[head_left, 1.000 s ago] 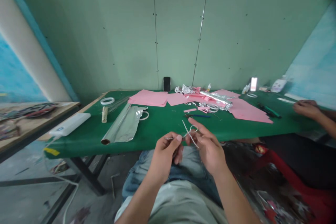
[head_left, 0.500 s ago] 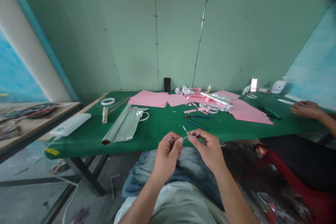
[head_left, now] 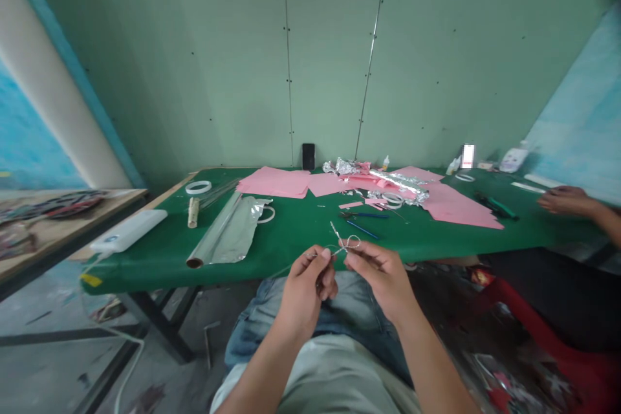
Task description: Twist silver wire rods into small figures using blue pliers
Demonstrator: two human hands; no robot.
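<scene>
A twisted silver wire (head_left: 345, 245) with a small loop and a stiff end pointing up and left stretches between my hands, above the table's front edge. My left hand (head_left: 305, 288) pinches its thin left strand between thumb and fingers. My right hand (head_left: 378, 281) holds the looped part at its fingertips. Nearest to my hands on the green-covered table (head_left: 145, 265) lie a blue-handled pair of pliers (head_left: 363, 215) and a roll of aluminium foil (head_left: 223, 231). Sheets of pink paper (head_left: 274, 182) spread beyond them.
Crumpled foil (head_left: 398, 189) lies on the pink sheets. White tape rings (head_left: 198, 187) and a white power bank (head_left: 129, 231) sit at the left. A co-worker's hand (head_left: 565, 200) rests at the right, near green-handled pliers (head_left: 495, 207). A red chair (head_left: 533, 310) stands at lower right.
The wire's stiff end has swung from pointing down and right to pointing up and left. My right hand's fingers have closed in around the loop.
</scene>
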